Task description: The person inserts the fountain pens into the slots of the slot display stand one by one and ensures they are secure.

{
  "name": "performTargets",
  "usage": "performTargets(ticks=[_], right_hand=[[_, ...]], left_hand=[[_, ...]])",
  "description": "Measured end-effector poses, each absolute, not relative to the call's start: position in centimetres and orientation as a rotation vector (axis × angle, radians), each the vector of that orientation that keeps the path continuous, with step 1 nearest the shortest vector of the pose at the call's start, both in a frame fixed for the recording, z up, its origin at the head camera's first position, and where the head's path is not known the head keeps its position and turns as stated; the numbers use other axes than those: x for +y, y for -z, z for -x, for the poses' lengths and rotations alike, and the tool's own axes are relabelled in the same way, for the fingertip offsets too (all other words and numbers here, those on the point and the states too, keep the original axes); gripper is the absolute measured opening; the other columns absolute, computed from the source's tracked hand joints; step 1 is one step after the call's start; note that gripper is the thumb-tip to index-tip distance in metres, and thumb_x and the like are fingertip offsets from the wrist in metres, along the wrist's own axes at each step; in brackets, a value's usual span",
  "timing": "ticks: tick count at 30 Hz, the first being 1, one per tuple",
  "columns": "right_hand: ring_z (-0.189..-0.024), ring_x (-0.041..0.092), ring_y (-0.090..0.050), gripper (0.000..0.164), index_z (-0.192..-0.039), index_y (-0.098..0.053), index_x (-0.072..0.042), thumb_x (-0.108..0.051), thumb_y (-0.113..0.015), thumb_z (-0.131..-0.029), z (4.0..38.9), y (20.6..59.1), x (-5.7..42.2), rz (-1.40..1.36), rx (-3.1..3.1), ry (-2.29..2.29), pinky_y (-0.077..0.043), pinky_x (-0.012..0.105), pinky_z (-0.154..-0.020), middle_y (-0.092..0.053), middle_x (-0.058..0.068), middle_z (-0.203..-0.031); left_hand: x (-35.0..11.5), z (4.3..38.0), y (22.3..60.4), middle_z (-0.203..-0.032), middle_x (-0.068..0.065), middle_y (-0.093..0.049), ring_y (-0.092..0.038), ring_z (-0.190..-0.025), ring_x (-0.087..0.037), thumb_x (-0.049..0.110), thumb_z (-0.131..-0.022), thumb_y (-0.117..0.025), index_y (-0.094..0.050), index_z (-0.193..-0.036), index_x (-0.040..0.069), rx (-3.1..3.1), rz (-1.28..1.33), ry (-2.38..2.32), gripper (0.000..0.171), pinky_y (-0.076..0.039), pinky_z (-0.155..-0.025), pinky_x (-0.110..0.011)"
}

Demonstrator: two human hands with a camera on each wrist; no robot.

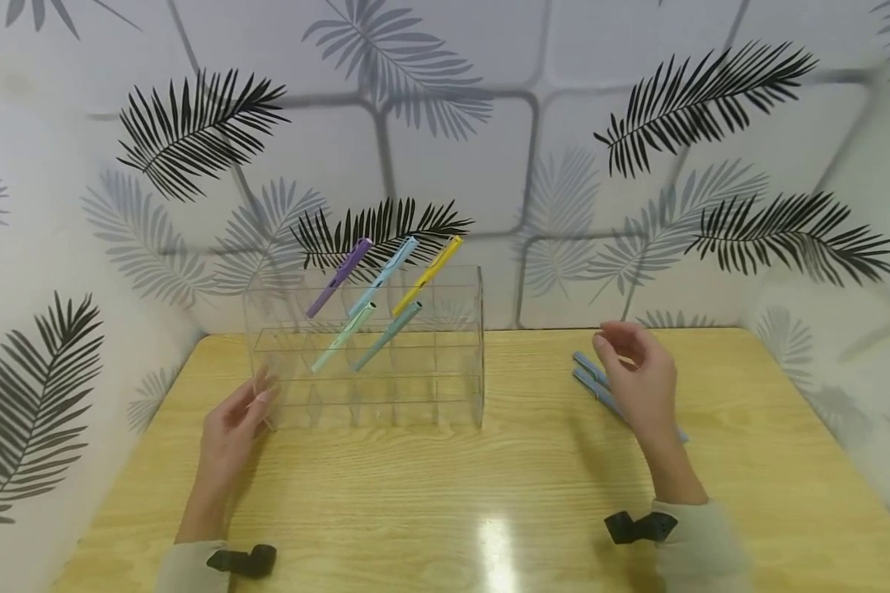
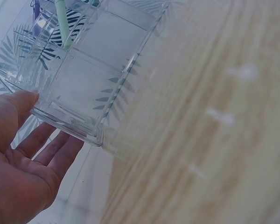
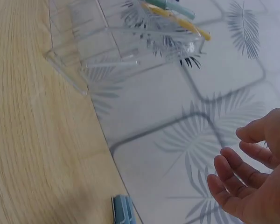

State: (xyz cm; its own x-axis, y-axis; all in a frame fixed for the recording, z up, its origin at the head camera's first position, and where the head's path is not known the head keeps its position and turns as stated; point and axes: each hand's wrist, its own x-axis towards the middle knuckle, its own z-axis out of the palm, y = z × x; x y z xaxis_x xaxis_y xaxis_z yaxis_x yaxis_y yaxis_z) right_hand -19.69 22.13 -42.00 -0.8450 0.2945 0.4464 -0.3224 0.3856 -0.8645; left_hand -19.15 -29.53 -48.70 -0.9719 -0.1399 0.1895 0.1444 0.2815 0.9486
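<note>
A clear pen rack (image 1: 481,350) stands on the table with several pens leaning in its compartments. The purple pen (image 1: 339,278), light blue pen (image 1: 382,277) and yellow pen (image 1: 428,276) sit in its back row. In front of them lean a pale green pen (image 1: 344,338) and a teal pen (image 1: 387,336). My left hand (image 1: 232,428) grips the rack's left side edge, thumb on one face and fingers behind it. My right hand (image 1: 641,383), fingers loosely curled and holding nothing, hovers over two blue pens (image 1: 587,380) lying on the table, partly hiding them.
The wood-grain table (image 1: 386,494) ends at a wall covering (image 1: 460,173) printed with leaves, close behind the rack. Black wrist cameras are strapped at both sleeves.
</note>
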Motion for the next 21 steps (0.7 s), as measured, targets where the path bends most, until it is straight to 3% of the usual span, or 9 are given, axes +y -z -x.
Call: performTargets(ticks=[9,15,21], right_hand=[[-0.091,0.000,-0.061,0.026,-0.118,-0.068,0.000,-0.016,-0.069,-0.098,20.1,45.4,27.3,0.228,-2.265,-1.384,-0.051,0.009,-0.077,-0.071,0.006,-0.107],[-0.093,0.002,-0.058,0.033,-0.125,-0.065,0.002,-0.018,-0.069,-0.098,19.9,47.2,29.6,0.337,-2.370,-1.347,-0.045,0.012,-0.079,-0.069,0.019,-0.119],[-0.095,0.008,-0.057,0.041,-0.129,-0.062,0.005,-0.019,-0.071,-0.097,19.9,48.2,30.8,0.364,-2.487,-1.376,-0.046,0.009,-0.074,-0.065,0.027,-0.125]], left_hand=[[-29.5,19.2,48.7,-0.145,-0.011,-0.059,-0.060,-0.118,0.001,0.028,-0.106,-0.059,-0.054,-0.149,0.007,-2.334,-0.026,1.766,0.048,-0.053,-0.089,-0.018],[-29.6,19.2,48.8,-0.147,-0.016,-0.057,-0.059,-0.117,0.001,0.029,-0.107,-0.057,-0.053,-0.149,0.004,-2.381,-0.016,1.678,0.048,-0.056,-0.082,-0.017],[-29.5,19.1,48.6,-0.147,-0.015,-0.056,-0.060,-0.114,0.001,0.030,-0.107,-0.057,-0.053,-0.150,0.007,-2.383,-0.046,1.682,0.049,-0.056,-0.081,-0.017]])
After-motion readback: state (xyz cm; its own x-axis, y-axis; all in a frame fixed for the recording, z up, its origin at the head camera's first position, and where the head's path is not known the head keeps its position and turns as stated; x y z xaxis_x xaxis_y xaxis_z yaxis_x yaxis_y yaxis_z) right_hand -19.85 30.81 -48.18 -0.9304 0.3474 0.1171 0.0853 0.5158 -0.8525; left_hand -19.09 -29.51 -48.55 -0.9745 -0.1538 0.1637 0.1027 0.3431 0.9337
